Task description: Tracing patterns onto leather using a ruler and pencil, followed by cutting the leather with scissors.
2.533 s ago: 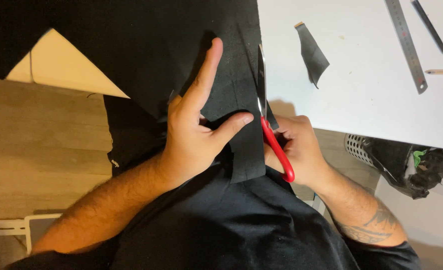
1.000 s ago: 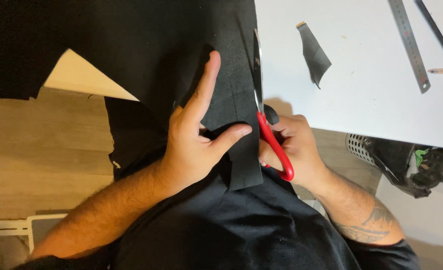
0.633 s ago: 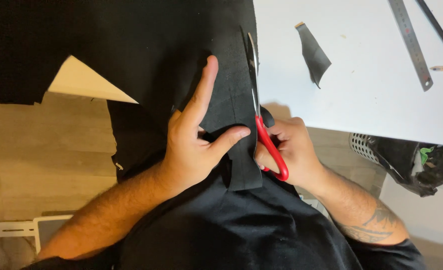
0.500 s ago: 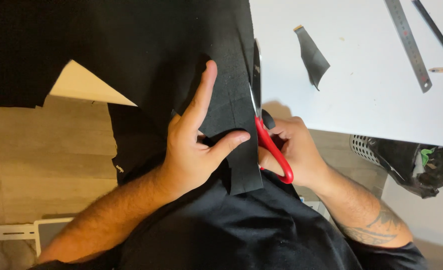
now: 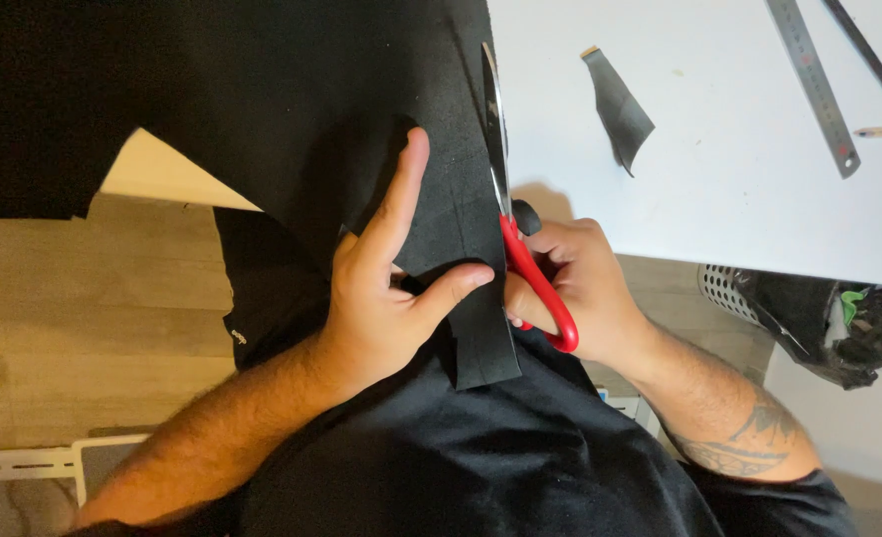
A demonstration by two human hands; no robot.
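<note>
The left hand is pressing a soft, limp black fabric sheet flat at the white desk edge, fingers spread. The right hand is gripping red-handled scissors, fingers curled through the loops, blades lying along the cloth's edge. Being floppy, the cloth probably handles best pinned close beside the blades.

A single head-worn camera looks almost straight down from close above the person's own chest and forearms. The near edge of the frame takes in the dark shirt; the far edge reaches across the white counter on the right and black fabric on the left, with wooden floor below left.
</note>
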